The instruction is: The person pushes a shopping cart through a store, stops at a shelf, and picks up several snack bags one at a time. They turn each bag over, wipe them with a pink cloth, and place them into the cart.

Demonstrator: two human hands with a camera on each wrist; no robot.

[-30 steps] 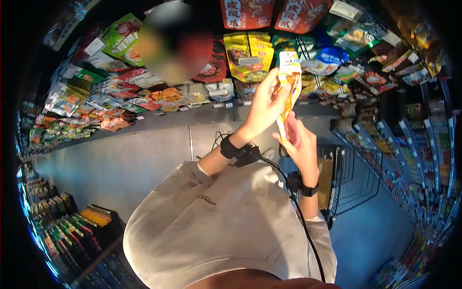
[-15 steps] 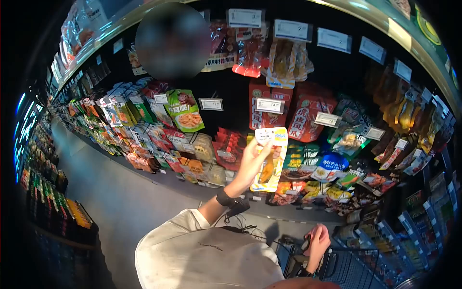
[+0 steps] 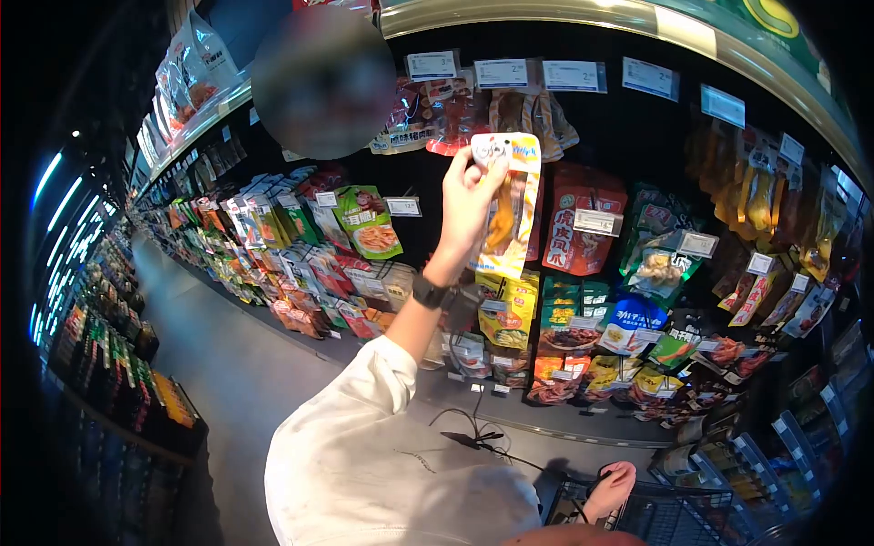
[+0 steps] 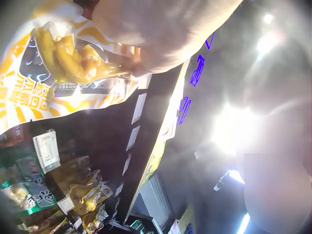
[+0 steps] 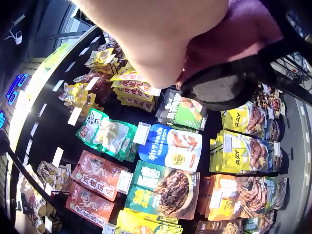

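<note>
My left hand (image 3: pixel 469 202) pinches the top of a white and yellow snack packet (image 3: pixel 512 214), thumb across its front. The packet hangs upright, raised before the racks. Through its clear window shows a brown chicken-foot-like snack. From the left wrist view, the packet (image 4: pixel 73 63) lies close beside the hand (image 4: pixel 151 34), its orange-striped border facing the camera. Low at the right, my right hand (image 3: pixel 608 496) is at the wire shopping cart (image 3: pixel 678 511). In the right wrist view, that hand (image 5: pixel 161 39) curls at a black handle (image 5: pixel 219 90).
Hanging snack bags fill the rack ahead, among them red bags (image 3: pixel 583 218), yellow bags (image 3: pixel 508 309) and a blue bag (image 3: pixel 633 323). Price tags (image 3: pixel 501 73) line the upper rail. Another shelf (image 3: pixel 127 391) stands at the left across the aisle floor (image 3: pixel 237 364). Loose cables (image 3: pixel 473 437) hang before the body.
Both hands were at the packet; the right hand has left it and dropped to the cart. My left hand has lifted the packet toward the upper rack, and the head view has tilted up.
</note>
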